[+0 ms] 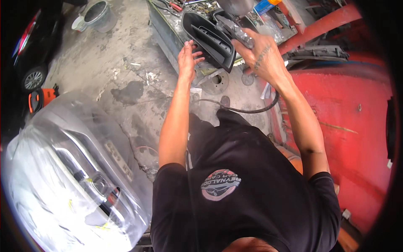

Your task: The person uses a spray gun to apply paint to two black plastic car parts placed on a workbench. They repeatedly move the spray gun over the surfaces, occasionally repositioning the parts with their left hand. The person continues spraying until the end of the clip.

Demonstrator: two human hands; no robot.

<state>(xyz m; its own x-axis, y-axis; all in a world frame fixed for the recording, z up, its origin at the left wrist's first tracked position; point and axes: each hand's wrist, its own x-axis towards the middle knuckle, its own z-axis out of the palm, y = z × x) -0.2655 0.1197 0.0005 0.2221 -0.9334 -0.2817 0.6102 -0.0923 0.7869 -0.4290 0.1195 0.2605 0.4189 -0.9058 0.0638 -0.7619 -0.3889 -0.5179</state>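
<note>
At the edge of the cluttered counter (pixel 164 33), the left hand (pixel 187 64) has its fingers loosely spread, just beside the long black plastic part (pixel 194 26), while the right hand (pixel 262 53) has its fingers wrapped around a metallic spray gun (pixel 235 31) near the part's far side! That black part sits on the counter, its near end jutting past the edge, and a dark hose (pixel 252 111) curves below the right forearm. Farther out, there's a big red panel (pixel 344 96) on the right, plastic sheeting (pixel 46 210) on the left, and a bucket (pixel 105 21) on the floor beyond.
</note>
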